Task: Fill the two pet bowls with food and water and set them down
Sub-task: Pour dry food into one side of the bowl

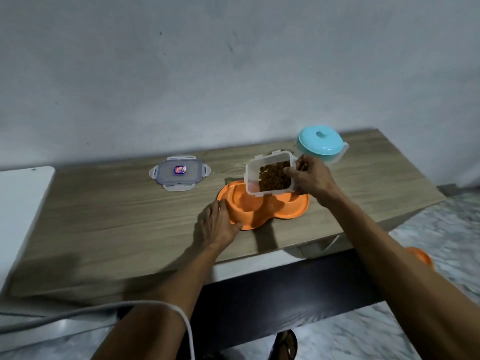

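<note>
Clear plastic tub [252, 182], held in the right hand [310, 178]: fingers curled over its right rim, thumb on the outer wall. The tub is tilted, raised over the middle of the bowl [259, 213], and holds brown kibble [274, 176] gathered toward its right side.

Orange double bowl, plastic, two wells. It stands on the wooden table [117, 216]. The left hand [218, 222] holds its left rim, fingers bent on the edge and thumb against the near side.

Tub lid [179, 175], clear with clip tabs and a small label, lies flat on the table left of the bowl and further back, well apart from it.

Jug [335, 158] with a teal lid stands behind the bowl to the right, near the right hand.

White cable [155, 305] lies across the left forearm, nearer the camera than the bowl.
</note>
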`<action>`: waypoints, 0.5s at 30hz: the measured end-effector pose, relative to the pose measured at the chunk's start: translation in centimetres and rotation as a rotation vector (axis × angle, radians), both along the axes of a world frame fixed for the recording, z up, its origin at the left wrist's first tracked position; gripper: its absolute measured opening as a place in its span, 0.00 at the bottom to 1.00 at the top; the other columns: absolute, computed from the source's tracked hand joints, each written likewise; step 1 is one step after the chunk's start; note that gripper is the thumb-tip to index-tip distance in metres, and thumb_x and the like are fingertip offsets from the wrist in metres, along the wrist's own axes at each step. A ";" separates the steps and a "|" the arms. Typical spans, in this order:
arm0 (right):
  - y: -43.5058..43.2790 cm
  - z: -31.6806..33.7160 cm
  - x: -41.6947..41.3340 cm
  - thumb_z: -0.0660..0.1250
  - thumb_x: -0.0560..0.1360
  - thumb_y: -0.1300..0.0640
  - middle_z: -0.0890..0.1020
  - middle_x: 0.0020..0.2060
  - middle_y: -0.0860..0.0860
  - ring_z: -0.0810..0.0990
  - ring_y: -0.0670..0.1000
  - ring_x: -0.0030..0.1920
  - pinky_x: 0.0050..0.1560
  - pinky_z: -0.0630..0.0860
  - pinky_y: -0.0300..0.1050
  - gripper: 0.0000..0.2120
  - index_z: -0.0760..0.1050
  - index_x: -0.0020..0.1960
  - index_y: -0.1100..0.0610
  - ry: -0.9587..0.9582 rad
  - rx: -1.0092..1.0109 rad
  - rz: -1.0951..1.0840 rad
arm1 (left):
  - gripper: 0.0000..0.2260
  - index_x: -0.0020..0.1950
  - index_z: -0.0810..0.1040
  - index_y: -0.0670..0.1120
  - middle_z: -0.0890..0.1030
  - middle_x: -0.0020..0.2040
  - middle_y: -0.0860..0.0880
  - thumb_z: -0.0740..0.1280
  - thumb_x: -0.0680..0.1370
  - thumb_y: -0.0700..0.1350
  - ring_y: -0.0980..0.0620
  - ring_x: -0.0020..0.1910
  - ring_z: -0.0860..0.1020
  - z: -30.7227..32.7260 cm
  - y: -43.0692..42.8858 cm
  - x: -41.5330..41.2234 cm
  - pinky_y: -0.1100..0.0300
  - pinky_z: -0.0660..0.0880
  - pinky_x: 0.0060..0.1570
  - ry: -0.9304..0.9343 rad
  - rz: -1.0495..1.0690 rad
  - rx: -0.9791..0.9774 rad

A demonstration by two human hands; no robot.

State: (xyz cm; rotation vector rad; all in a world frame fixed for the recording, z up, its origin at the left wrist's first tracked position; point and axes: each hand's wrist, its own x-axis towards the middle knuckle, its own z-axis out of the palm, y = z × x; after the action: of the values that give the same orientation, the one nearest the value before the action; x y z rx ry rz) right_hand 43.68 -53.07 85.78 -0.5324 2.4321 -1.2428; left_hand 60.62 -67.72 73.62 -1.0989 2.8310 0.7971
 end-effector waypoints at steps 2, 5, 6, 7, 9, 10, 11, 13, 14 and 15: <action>0.1 -0.1 0.1 0.72 0.75 0.55 0.80 0.44 0.59 0.84 0.57 0.39 0.35 0.84 0.55 0.11 0.72 0.48 0.60 0.103 0.034 0.008 | 0.39 0.77 0.58 0.48 0.63 0.76 0.45 0.70 0.72 0.60 0.42 0.75 0.62 -0.5 -0.1 -0.2 0.43 0.62 0.71 -0.010 0.008 0.003; -0.3 -0.3 0.5 0.73 0.72 0.51 0.81 0.40 0.58 0.82 0.59 0.40 0.37 0.81 0.61 0.13 0.70 0.39 0.55 0.246 0.067 0.027 | 0.40 0.77 0.59 0.48 0.63 0.76 0.46 0.72 0.70 0.60 0.42 0.74 0.62 -0.9 -0.2 -0.5 0.43 0.62 0.71 -0.018 0.036 0.003; -0.4 -0.4 0.6 0.73 0.70 0.49 0.80 0.40 0.57 0.81 0.59 0.41 0.38 0.81 0.62 0.14 0.69 0.38 0.54 0.286 0.083 0.042 | 0.40 0.77 0.59 0.48 0.63 0.76 0.46 0.73 0.70 0.60 0.42 0.74 0.62 -1.0 -0.2 -0.6 0.43 0.62 0.71 -0.019 0.046 0.001; -0.6 -0.6 0.7 0.72 0.68 0.46 0.79 0.41 0.57 0.80 0.59 0.41 0.38 0.80 0.61 0.15 0.68 0.38 0.52 0.320 0.098 0.060 | 0.40 0.76 0.59 0.49 0.63 0.76 0.46 0.73 0.70 0.59 0.42 0.74 0.62 -1.0 -0.1 -0.7 0.43 0.62 0.71 -0.019 0.052 -0.004; -1.0 -0.8 1.2 0.72 0.67 0.45 0.77 0.45 0.55 0.79 0.59 0.41 0.37 0.80 0.61 0.15 0.67 0.38 0.51 0.355 0.107 0.091 | 0.39 0.76 0.60 0.49 0.64 0.75 0.47 0.73 0.70 0.58 0.42 0.74 0.62 -1.1 0.0 -0.8 0.42 0.62 0.71 -0.014 0.069 0.001; -1.1 -0.8 1.4 0.72 0.68 0.46 0.76 0.46 0.55 0.78 0.59 0.42 0.38 0.80 0.60 0.15 0.67 0.39 0.52 0.368 0.107 0.103 | 0.38 0.75 0.61 0.49 0.64 0.75 0.47 0.73 0.70 0.57 0.42 0.74 0.62 -1.2 -0.1 -0.8 0.42 0.61 0.71 -0.008 0.077 0.007; -1.2 -0.9 1.5 0.73 0.68 0.47 0.75 0.47 0.55 0.77 0.58 0.44 0.39 0.79 0.58 0.15 0.68 0.40 0.53 0.390 0.112 0.117 | 0.38 0.75 0.61 0.49 0.64 0.75 0.47 0.74 0.70 0.56 0.42 0.74 0.62 -1.3 -0.1 -0.9 0.42 0.61 0.71 -0.005 0.083 0.015; -1.4 -1.1 1.7 0.73 0.69 0.49 0.75 0.49 0.56 0.73 0.55 0.45 0.42 0.74 0.51 0.15 0.69 0.42 0.54 0.440 0.142 0.141 | 0.38 0.75 0.61 0.50 0.64 0.75 0.47 0.75 0.70 0.55 0.43 0.74 0.61 -1.3 -0.1 -0.9 0.42 0.60 0.72 -0.004 0.092 0.025; -1.5 -1.1 1.8 0.73 0.69 0.48 0.75 0.49 0.56 0.73 0.55 0.45 0.42 0.72 0.49 0.15 0.69 0.43 0.54 0.459 0.155 0.155 | 0.38 0.75 0.61 0.50 0.64 0.75 0.47 0.75 0.70 0.54 0.43 0.75 0.61 -1.2 -0.1 -1.0 0.42 0.59 0.72 -0.008 0.095 0.028; -1.5 -1.1 1.8 0.73 0.69 0.48 0.75 0.50 0.55 0.73 0.55 0.45 0.43 0.72 0.50 0.15 0.69 0.44 0.54 0.475 0.161 0.169 | 0.38 0.75 0.61 0.50 0.64 0.75 0.48 0.74 0.70 0.54 0.43 0.75 0.61 -1.2 0.0 -1.0 0.42 0.59 0.72 -0.011 0.097 0.028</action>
State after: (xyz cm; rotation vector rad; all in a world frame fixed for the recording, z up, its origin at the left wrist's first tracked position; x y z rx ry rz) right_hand 45.51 -54.56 84.71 -1.0608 2.7612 -0.9185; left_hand 59.65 -67.75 72.44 -1.2417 2.7673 0.8310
